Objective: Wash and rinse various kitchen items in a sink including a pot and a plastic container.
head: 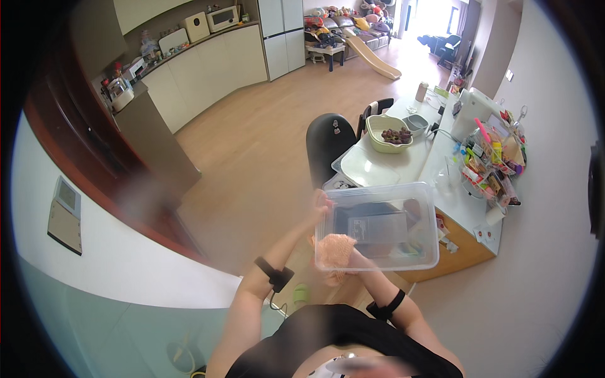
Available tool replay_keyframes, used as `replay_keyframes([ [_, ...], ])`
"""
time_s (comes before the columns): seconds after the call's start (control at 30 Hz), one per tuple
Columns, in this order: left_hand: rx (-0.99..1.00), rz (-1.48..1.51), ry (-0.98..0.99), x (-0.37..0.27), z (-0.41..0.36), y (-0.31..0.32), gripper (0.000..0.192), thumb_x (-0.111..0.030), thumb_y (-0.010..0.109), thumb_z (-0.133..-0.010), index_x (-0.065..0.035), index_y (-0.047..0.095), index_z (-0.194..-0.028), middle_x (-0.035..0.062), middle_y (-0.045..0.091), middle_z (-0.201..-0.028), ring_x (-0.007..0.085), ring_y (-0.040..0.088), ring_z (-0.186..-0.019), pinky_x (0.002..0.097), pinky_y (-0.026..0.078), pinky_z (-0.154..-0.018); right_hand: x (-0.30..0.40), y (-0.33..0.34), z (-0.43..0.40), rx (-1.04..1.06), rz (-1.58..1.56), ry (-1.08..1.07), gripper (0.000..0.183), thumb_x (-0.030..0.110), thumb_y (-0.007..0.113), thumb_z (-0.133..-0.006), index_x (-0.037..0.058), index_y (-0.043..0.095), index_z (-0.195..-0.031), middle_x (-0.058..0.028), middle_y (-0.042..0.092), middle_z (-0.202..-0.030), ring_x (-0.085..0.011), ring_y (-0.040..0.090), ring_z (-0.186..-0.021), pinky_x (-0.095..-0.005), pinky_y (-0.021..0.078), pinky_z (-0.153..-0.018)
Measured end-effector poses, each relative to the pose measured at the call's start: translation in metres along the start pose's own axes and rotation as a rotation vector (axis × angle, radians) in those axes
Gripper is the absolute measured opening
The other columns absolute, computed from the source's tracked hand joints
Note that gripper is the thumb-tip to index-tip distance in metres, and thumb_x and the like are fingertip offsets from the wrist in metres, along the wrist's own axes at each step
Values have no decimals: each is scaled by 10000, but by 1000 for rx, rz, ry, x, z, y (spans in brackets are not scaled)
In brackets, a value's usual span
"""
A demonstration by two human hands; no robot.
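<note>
My left hand point(322, 206) grips the left side of a clear rectangular plastic storage box point(423, 231) in front of me. The box is held up with its open side towards me, and a label with writing shows on its bottom. An orange patterned cloth point(336, 249) is bunched at the near left corner of the box. My right hand point(353, 265) is on this cloth, its fingers mostly hidden by it. Whether all of the cloth lies inside the wall I cannot tell.
Beyond the box, a white table point(418, 158) bears a translucent lid point(368, 165), a pale green colander point(378, 141) with grapes point(397, 136), and a grey bowl point(416, 123). A black chair point(331, 141) stands at its left. A wire rack point(491, 165) of packets is right, near the wall.
</note>
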State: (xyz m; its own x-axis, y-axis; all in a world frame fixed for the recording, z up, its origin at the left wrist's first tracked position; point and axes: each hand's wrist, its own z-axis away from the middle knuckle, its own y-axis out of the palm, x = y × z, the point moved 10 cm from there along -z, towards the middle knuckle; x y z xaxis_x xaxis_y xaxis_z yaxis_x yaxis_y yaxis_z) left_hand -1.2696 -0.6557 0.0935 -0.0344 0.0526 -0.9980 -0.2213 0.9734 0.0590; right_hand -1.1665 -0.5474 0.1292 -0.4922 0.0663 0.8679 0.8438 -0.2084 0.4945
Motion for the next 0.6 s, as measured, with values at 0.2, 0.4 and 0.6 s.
replay_keyframes([
  [0.2, -268, -488, 390, -54, 10, -39, 365, 64, 355, -818, -89, 324, -1148, 66, 474, -994, 103, 518, -556, 220, 425, -413, 29, -30, 44, -219, 596, -157, 273, 221, 509, -837, -9, 510, -984, -112, 562, -1011, -229, 583, -868, -360, 490, -785],
  [0.4, -270, -178, 373, -93, 19, -44, 355, 58, 332, -834, -92, 311, -1154, 58, 455, -995, 92, 484, -501, 215, 410, -397, 50, -86, 111, -261, -416, -189, 385, 311, 535, -813, -22, 497, -1001, -171, 535, -1034, -250, 588, -850, -371, 495, -784],
  [0.6, -438, -329, 398, -107, 40, -61, 335, 34, 327, -829, -94, 322, -1139, 51, 466, -992, 86, 485, -503, 205, 407, -420, 134, -126, 187, -781, -170, -567, 400, 327, 449, -862, -6, 442, -1084, -157, 519, -1059, -232, 554, -927, -350, 473, -816],
])
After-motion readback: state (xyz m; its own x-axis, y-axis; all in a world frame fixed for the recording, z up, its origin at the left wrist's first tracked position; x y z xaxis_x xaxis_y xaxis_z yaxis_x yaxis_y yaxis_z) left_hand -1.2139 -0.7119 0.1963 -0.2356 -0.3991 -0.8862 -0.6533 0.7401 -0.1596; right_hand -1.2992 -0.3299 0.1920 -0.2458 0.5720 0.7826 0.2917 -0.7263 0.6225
